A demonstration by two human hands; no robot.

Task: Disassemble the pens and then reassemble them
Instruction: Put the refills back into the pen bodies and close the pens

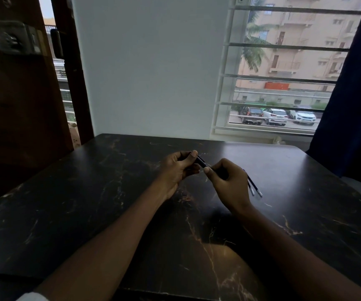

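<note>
A dark pen [201, 162] is held between both hands above the middle of the black marble table [88, 203]. My left hand [178, 170] grips its far end with curled fingers and thumb on top. My right hand [227, 181] pinches the near end, fingers curled round it. Two thin pen refills [253, 187] lie side by side on the table just right of my right hand, partly hidden behind it.
A white wall stands behind the table's far edge. A barred window [283, 79] is at the back right, with a dark curtain [353, 94] at the right. A wooden door [19, 83] is at the left.
</note>
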